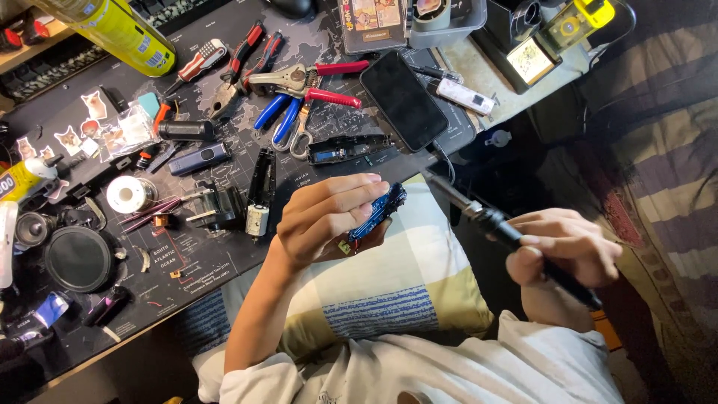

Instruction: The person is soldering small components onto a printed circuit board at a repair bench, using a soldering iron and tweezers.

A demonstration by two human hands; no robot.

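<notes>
While it looks light and stiff, the small blue circuit board (379, 212) seems fragile and is best gripped by its edges; the left hand (329, 217) clamps it so, above the checked pillow (407, 284). Right of the board, the right hand (565, 251) has its fingers closed around a black soldering iron (493, 222), tip towards the board.

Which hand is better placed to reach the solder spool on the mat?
Probably the left. The left hand, holding the blue board, is on the same side as the solder spool on the mat. The right hand grips the soldering iron on the far side.
</notes>
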